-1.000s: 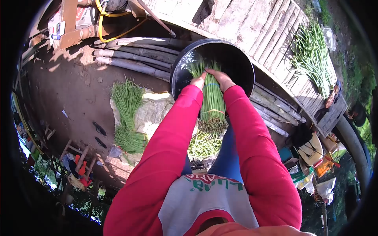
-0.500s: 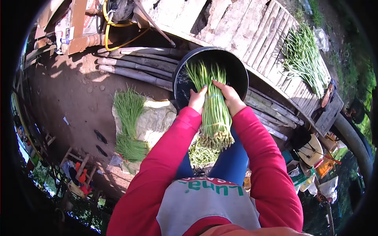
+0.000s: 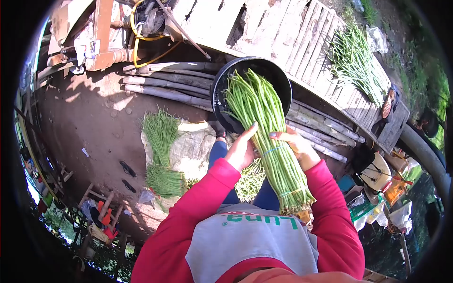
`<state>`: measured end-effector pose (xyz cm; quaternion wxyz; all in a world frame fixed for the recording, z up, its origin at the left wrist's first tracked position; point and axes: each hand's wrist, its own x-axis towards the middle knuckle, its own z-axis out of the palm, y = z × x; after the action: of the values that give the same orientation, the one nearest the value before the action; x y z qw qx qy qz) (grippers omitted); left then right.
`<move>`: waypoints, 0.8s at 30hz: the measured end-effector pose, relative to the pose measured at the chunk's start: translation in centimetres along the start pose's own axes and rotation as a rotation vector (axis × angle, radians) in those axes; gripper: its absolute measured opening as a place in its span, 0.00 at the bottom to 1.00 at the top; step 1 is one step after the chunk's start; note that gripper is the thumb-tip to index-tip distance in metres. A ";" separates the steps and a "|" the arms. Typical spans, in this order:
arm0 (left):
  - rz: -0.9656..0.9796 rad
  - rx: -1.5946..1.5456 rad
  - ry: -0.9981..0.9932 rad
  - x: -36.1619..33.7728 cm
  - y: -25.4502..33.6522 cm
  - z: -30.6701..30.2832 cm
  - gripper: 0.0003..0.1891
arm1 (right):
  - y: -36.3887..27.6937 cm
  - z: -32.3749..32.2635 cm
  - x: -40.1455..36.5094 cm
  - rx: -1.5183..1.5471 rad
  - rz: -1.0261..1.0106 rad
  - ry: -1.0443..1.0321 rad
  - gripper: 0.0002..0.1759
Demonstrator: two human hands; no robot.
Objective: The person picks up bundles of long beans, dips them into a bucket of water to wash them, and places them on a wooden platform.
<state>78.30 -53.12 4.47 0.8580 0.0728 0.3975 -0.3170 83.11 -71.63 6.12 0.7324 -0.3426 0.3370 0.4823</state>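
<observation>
Both my hands hold a thick bundle of long green beans point(image 3: 276, 155), tied with a blue band at the middle and another band near the stem end. My left hand point(image 3: 242, 148) grips its left side, thumb on top. On the other side my right hand point(image 3: 299, 146) is wrapped round it, thumb near the blue band. The far end of the bundle lies over a black basin point(image 3: 218, 89), and the stem end points towards my body. Loose bean pieces point(image 3: 250, 181) show below, between my legs.
More green bean bundles point(image 3: 160, 141) lie on a pale sack point(image 3: 193, 151) at the left. A bamboo-slat platform point(image 3: 302, 52) runs along the back, with long beans point(image 3: 354, 61) on it. Bamboo poles point(image 3: 174, 85) lie beneath. Black slippers point(image 3: 127, 169) are on the dirt floor.
The bean bundle has come up out of the basin and back towards my body, its stem end swinging right. Both hands have moved with it.
</observation>
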 end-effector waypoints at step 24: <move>0.047 -0.015 0.067 -2.6 4.0 -0.3 0.20 | 4.4 3.6 -10.2 -0.118 -0.042 -0.150 0.56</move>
<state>79.27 -48.61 5.67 0.8521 0.0864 0.4263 -0.2911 76.43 -72.22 15.72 0.7442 -0.3549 0.2450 0.5101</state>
